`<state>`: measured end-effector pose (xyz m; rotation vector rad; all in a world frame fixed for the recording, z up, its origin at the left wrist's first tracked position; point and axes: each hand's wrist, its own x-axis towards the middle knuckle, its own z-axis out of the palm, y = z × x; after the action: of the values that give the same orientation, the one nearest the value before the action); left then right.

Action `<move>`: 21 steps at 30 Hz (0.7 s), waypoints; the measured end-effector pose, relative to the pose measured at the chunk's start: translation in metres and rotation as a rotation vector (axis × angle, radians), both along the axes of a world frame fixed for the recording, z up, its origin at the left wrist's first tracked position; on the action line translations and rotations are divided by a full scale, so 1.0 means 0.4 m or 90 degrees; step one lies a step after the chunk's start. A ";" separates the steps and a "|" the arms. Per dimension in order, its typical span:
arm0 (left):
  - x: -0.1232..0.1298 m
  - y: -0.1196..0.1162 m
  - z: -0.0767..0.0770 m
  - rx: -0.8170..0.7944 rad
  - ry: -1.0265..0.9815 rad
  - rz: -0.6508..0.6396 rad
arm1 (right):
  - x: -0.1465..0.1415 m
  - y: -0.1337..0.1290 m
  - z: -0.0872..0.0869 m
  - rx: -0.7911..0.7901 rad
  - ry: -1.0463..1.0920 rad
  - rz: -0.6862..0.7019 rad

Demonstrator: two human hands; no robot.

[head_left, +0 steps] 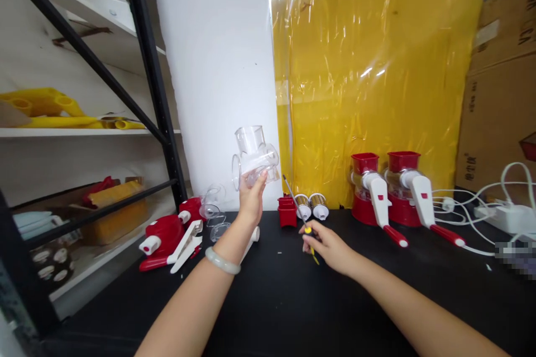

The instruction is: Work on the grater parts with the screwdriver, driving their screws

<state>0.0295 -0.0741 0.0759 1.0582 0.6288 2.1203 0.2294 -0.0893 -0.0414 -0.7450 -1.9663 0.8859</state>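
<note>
My left hand (252,198) grips a clear plastic housing (254,157) from below, raised above the table, its square opening facing up. Lower and to the right, my right hand (324,242) is closed around the handle of a screwdriver (298,204), whose shaft points up and to the left. Between the hands, at the back, stand a red hopper (287,212) and two metal drums with white ends (311,206). Two red-and-white crank grinders (402,195) stand upright at the right.
The black table (268,301) holds red bases (164,234) with white crank arms and more clear parts (213,201) at the left. A black-framed shelf (156,67) rises beyond them. White cables and a power strip (508,217) lie at the right, near cardboard boxes (498,117).
</note>
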 end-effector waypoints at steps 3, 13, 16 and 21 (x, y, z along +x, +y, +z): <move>-0.046 -0.009 -0.053 -0.077 0.023 -0.026 | 0.030 0.031 0.008 0.039 0.017 -0.085; -0.050 -0.015 -0.156 -0.184 0.100 -0.079 | 0.068 0.070 0.001 0.045 0.040 -0.228; -0.015 -0.029 -0.174 -0.131 0.135 -0.122 | 0.019 0.034 0.017 0.061 0.227 -0.220; 0.052 -0.064 -0.206 -0.091 0.215 -0.141 | -0.043 0.003 0.028 0.054 0.286 -0.187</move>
<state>0.0503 -0.0999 -0.0066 1.3501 0.7701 1.6962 0.2121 -0.0880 -0.0301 -0.6933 -1.4466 0.7122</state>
